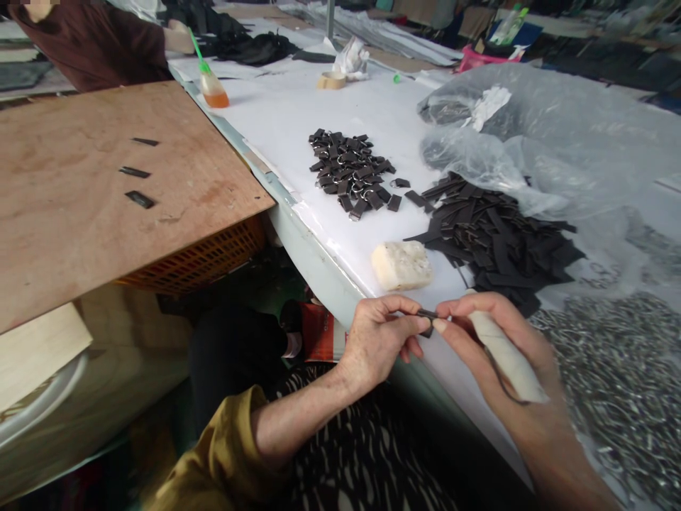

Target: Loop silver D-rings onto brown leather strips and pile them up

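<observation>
White-topped worktable (266, 106) beside a plywood board (69, 206); left fingers (411, 326) and right fingers (462, 304) pinch a dark strip (427, 314)

Tab pile (364, 172) on table (277, 106), block (403, 265) before it, strip pile (492, 227) right of both, 3 pieces (135, 172) on board (79, 213) at left

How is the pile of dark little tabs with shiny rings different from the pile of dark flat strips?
The pile of small dark tabs with shiny metal rings glints with rings; the pile of flat dark strips shows none. The tabs are short, while the strips look longer. The tab pile looks smaller than the strip pile. Both are dark and jumbled.
</observation>
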Demonstrator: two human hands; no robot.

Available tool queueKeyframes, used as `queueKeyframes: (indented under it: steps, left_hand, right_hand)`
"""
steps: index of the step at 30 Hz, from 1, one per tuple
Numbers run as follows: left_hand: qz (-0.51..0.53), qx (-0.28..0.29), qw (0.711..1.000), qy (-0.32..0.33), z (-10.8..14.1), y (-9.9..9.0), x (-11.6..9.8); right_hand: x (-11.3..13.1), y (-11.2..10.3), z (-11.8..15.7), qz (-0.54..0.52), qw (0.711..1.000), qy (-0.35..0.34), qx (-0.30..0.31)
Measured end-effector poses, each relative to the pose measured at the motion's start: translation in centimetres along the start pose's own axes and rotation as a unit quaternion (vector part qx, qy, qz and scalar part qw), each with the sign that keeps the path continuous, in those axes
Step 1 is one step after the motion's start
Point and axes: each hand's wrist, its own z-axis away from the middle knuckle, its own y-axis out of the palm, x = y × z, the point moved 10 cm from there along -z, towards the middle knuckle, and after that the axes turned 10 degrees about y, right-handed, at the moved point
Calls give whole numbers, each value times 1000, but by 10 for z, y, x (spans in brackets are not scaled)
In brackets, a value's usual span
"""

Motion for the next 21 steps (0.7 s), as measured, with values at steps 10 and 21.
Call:
queueKeyframes:
  steps: [10, 21]
  left_hand:
    - [-18, 2, 1000, -4, 1, 3, 4]
    - [18, 33, 999, 0, 6, 10, 4]
  right_hand:
    - [5, 4, 7, 87, 995, -23, 33]
    - [31, -29, -6, 128, 988, -83, 2]
